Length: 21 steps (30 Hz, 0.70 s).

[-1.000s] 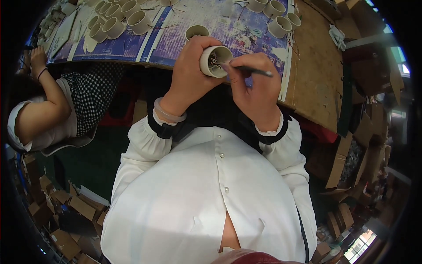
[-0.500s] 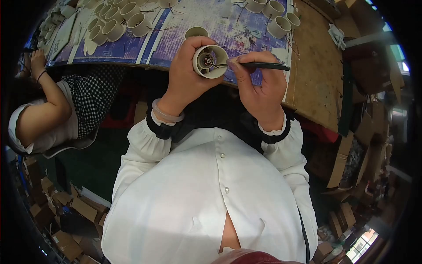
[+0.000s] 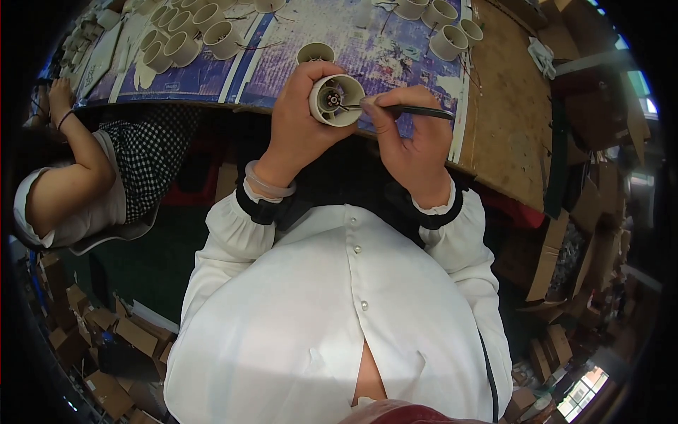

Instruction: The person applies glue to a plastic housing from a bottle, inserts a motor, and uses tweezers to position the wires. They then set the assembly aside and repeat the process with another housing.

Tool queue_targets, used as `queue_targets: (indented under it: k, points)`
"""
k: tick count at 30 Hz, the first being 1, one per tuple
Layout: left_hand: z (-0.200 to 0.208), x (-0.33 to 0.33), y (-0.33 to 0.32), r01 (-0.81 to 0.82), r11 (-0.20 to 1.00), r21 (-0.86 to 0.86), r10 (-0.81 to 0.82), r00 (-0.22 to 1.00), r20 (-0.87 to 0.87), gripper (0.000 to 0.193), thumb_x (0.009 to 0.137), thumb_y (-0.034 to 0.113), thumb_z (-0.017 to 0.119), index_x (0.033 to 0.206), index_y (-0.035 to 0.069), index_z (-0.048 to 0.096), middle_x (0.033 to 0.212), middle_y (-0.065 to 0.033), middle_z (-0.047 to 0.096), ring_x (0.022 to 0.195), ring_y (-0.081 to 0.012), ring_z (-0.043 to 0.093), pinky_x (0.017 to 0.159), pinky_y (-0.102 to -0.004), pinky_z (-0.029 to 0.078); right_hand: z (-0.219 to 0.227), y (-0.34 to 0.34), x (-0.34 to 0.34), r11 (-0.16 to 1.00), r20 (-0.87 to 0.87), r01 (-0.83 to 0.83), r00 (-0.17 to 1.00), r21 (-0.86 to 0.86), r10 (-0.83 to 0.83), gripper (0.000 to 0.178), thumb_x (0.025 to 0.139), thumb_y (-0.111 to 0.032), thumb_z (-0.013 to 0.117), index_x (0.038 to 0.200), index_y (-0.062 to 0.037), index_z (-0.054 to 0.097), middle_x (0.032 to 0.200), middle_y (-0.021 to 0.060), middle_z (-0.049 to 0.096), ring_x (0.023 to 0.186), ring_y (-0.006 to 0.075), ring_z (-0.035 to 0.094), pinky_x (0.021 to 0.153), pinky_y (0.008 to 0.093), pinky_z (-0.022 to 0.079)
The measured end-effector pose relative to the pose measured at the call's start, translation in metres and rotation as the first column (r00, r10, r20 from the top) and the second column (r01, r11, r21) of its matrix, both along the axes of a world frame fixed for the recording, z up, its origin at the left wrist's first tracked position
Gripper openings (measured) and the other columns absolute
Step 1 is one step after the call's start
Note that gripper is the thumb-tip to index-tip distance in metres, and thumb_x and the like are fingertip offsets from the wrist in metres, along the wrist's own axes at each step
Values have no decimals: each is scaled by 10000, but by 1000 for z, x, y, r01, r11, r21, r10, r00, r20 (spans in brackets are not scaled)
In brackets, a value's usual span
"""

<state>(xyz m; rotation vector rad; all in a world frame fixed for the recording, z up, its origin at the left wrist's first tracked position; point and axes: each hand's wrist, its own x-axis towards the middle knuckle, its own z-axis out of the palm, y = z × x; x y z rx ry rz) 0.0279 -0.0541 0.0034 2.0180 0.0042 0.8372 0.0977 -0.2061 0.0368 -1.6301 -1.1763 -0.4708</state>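
Observation:
Above the table's front edge, my left hand point(image 3: 298, 106) wraps round a cream plastic cylinder point(image 3: 357, 87) whose open end is tilted up toward me. Deep inside it a small dark round part point(image 3: 332, 99) sits among inner ribs. My right hand point(image 3: 417, 134) pinches a slim black-handled tool point(image 3: 422, 111), and its thin metal tip reaches into the cylinder close to the dark part. The tool's exact kind cannot be made out. Just beyond my left hand, another cream cylinder point(image 3: 315, 52) stands on the table, partly hidden.
More cream cylinders point(image 3: 181, 48) crowd the table's left, some with thin wires. Another group point(image 3: 448, 42) stands back right. Purple-and-white sheets point(image 3: 282, 39) cover much of the wooden table point(image 3: 508, 106). A co-worker's arm point(image 3: 78, 162) is at left; cardboard boxes point(image 3: 134, 336) lie on the floor.
My right hand and the tool's handle have shifted slightly left and down, and the handle's angle differs a little. My left hand and the cylinder have hardly moved.

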Motion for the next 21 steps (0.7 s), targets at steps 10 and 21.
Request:
queue_targets:
  k: [10,21]
  points:
    - [0,3,-3,24,993,-119,-15,997,78,574,601,43,835,1088,79,533,1009,-60,617,895,-214,629,774,-296,512,8,-3,-3,999,37,-14,999,43,12,223,809,42,714,957,-33,564,847,77,677,733,188,609,685,283,447]
    - [3,2,-5,50,986,-159,-36,995,93,564,609,36,830,1085,73,530,1017,-62,620,899,-208,629,781,-293,512,6,-3,-4,999,-4,-11,1000,32,11,212,810,31,721,950,-25,572,858,81,667,747,181,618,688,268,457]
